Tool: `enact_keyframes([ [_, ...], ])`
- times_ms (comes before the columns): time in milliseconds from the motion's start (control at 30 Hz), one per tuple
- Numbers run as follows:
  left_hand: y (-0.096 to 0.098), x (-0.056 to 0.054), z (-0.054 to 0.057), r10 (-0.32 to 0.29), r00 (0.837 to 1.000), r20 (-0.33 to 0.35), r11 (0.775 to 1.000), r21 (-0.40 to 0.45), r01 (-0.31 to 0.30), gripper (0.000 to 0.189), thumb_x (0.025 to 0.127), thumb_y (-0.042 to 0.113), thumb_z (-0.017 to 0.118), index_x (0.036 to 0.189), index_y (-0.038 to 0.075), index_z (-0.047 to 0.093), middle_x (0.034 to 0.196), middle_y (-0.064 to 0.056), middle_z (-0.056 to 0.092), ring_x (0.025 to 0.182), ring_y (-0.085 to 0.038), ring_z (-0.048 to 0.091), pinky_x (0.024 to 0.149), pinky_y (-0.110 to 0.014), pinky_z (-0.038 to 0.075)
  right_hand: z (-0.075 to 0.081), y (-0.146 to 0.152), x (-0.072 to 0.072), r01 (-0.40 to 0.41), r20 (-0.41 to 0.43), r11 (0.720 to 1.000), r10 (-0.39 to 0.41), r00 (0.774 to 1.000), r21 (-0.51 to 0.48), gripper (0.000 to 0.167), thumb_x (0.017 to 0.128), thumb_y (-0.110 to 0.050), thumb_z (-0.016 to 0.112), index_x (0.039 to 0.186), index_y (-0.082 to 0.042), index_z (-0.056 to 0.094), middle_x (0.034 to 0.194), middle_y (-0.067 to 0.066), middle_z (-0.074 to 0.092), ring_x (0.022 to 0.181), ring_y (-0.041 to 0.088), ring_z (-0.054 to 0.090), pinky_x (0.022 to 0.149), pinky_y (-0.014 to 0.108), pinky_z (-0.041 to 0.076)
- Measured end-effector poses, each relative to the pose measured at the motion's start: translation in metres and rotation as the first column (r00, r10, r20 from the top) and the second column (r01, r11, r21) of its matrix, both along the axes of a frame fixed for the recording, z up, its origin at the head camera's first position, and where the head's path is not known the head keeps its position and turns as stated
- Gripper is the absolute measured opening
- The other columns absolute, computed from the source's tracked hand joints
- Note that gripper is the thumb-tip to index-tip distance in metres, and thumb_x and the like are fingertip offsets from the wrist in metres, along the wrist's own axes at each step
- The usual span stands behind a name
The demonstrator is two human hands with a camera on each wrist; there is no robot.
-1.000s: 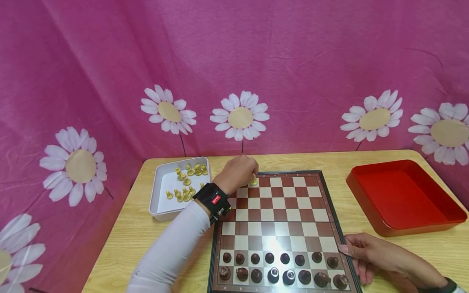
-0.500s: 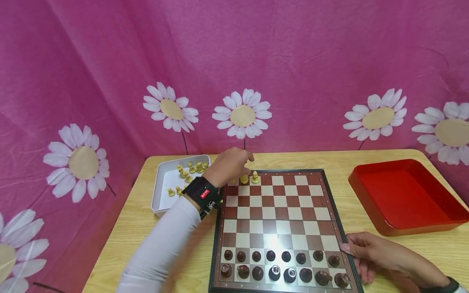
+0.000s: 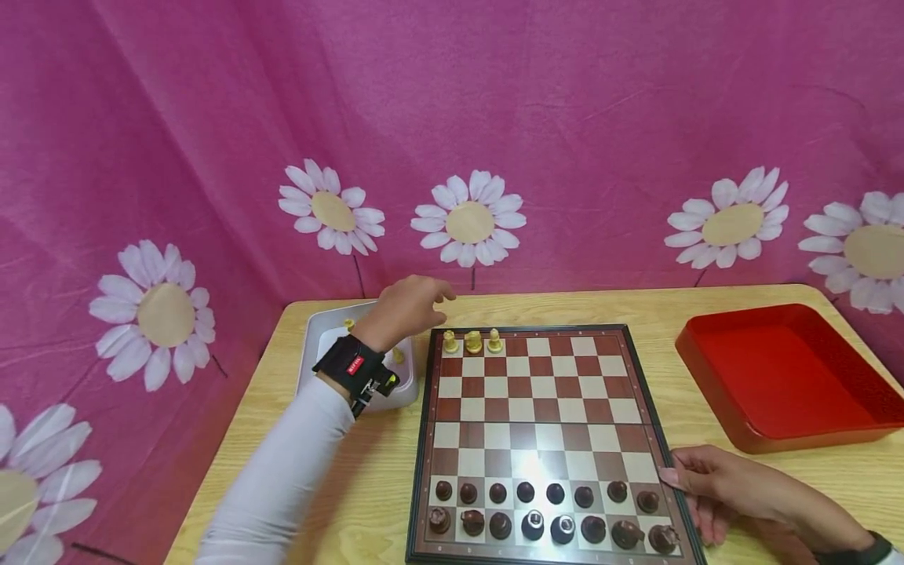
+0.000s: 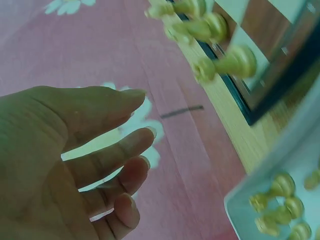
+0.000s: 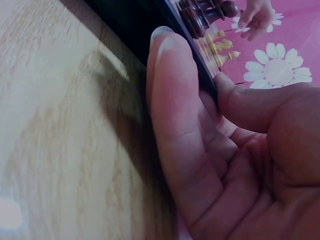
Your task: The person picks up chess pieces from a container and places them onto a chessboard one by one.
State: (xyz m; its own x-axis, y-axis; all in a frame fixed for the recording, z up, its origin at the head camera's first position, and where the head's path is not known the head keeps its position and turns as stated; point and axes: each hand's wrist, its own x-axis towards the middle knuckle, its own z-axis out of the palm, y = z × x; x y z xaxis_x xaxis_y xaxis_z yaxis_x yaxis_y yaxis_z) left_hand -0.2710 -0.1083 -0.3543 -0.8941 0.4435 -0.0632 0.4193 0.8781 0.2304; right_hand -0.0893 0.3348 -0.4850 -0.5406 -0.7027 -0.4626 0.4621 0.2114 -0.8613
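My left hand [image 3: 406,312] hangs between the white bin [image 3: 404,399] and the chessboard's far left corner, fingers loosely bent and holding nothing. In the left wrist view, thumb and fingers stand apart. On the back row of the chessboard [image 3: 541,388], a cream rook [image 3: 450,342], knight [image 3: 473,342] and bishop [image 3: 494,341] stand upright side by side. My right hand [image 3: 745,488] grips the board's right edge, thumb on top; the right wrist view shows its fingers [image 5: 175,100] against the side and underside. Cream chess pieces [image 4: 280,210] lie in the bin, partly hidden behind the left wrist.
Dark chess pieces [image 3: 533,524] fill the two rows nearest me. A red tray [image 3: 741,435] stands right of the board on the wooden table [image 3: 353,486]. Behind the table hangs a pink cloth [image 3: 565,141] printed with daisies.
My left hand has let go of the cream bishop and moved left, off the board toward the white bin, uncovering the knight and rook. The right hand keeps its grip on the board edge.
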Motion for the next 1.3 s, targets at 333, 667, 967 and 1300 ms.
enact_keyframes([
  [333, -0.040, -0.013, -0.004, 0.112, 0.994, -0.005, 0.994, 0.012, -0.112, 0.038, 0.093, 0.008, 0.068, 0.130, 0.014, 0.072, 0.127, -0.005, 0.074, 0.116, -0.026, 0.067, 0.086, -0.047, 0.054, 0.004, 0.000, -0.001, -0.008, 0.050, 1.000, 0.010, 0.999, -0.029, 0.029, 0.112, -0.023, 0.043, 0.122, -0.004, 0.062, 0.086, 0.002, 0.076, 0.068, 0.008, 0.073, 0.065, 0.020, 0.058],
  [667, -0.083, -0.017, -0.013, 0.215, 0.976, 0.023, 0.977, 0.008, -0.215, 0.038, 0.094, 0.007, 0.069, 0.132, 0.011, 0.071, 0.126, -0.010, 0.073, 0.111, -0.028, 0.066, 0.097, -0.050, 0.054, 0.003, 0.001, -0.002, -0.011, 0.061, 1.000, 0.011, 0.998, -0.016, 0.029, 0.112, -0.023, 0.044, 0.122, -0.002, 0.061, 0.085, 0.003, 0.075, 0.068, 0.009, 0.072, 0.065, 0.021, 0.059],
  [967, -0.106, -0.024, -0.022, 0.256, 0.966, -0.017, 0.965, -0.048, -0.257, 0.033, 0.092, 0.006, 0.067, 0.124, 0.009, 0.075, 0.122, -0.013, 0.075, 0.103, -0.029, 0.066, 0.087, -0.048, 0.054, 0.002, 0.000, -0.001, -0.004, 0.060, 0.999, 0.007, 0.998, -0.039, 0.028, 0.112, -0.021, 0.042, 0.121, -0.002, 0.061, 0.084, 0.003, 0.075, 0.069, 0.009, 0.073, 0.064, 0.022, 0.059],
  [1300, -0.119, -0.027, -0.031, 0.306, 0.952, -0.006, 0.946, -0.114, -0.305, 0.032, 0.093, 0.007, 0.068, 0.124, 0.009, 0.076, 0.123, -0.016, 0.075, 0.106, -0.033, 0.069, 0.087, -0.051, 0.056, 0.003, 0.000, -0.001, -0.004, 0.058, 0.999, 0.007, 0.998, -0.040, 0.028, 0.112, -0.021, 0.042, 0.120, -0.002, 0.061, 0.084, 0.003, 0.075, 0.068, 0.009, 0.073, 0.064, 0.022, 0.059],
])
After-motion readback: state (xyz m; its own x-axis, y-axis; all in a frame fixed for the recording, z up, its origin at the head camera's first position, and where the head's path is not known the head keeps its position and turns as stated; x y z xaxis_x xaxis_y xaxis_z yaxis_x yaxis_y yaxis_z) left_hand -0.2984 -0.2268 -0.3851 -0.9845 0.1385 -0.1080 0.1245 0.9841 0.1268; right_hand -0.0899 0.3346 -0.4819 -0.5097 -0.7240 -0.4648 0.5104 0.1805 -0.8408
